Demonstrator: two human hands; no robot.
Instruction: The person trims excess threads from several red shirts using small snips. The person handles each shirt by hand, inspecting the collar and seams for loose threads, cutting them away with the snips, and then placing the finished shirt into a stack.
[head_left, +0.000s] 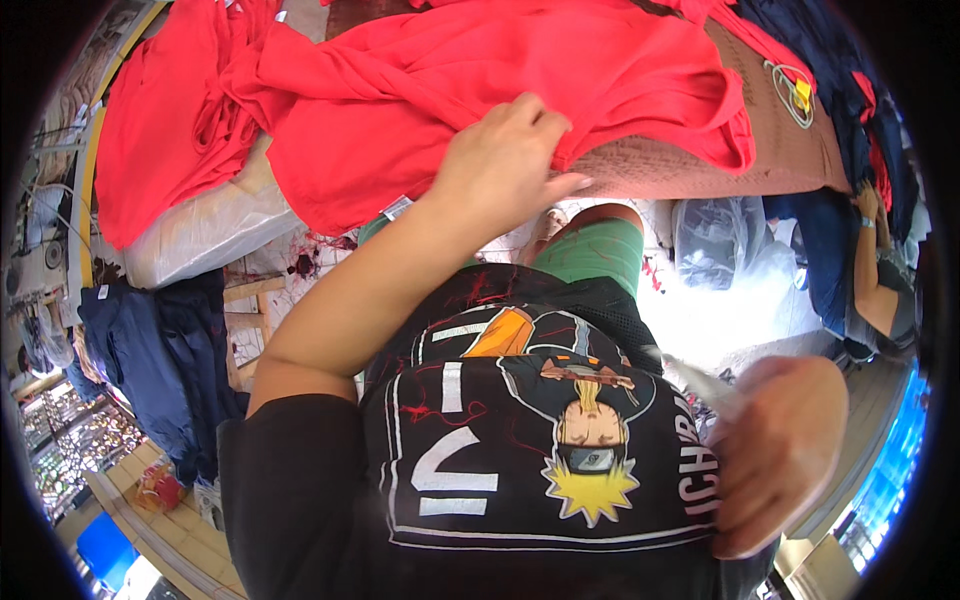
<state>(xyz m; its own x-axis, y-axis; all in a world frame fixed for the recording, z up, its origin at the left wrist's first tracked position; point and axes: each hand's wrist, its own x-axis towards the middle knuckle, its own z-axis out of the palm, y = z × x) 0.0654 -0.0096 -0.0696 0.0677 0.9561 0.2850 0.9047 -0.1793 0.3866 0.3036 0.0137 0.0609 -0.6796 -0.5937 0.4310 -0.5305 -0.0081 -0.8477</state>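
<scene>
A large red garment (pixel 380 110) lies in folds across the brown padded surface in front of me, with a small white label (pixel 397 208) at its near edge. My left hand (pixel 505 160) rests on this cloth, fingers bent over it and the thumb spread apart toward the near edge. At the lower right, close to my body, my right hand (pixel 780 450) is raised and smeared by motion. Its fingers look curled around a pale, narrow thing (pixel 705 385) that points toward my lap; the blur hides what kind it is.
More red cloth (pixel 180 130) hangs at the left above a plastic-wrapped pad (pixel 210 235). Dark blue garments (pixel 160 350) drape below. A pale cord with a yellow tag (pixel 802 95) lies on the brown surface (pixel 790 150). Another person's arm (pixel 875 280) is at the far right, near clear plastic (pixel 720 240).
</scene>
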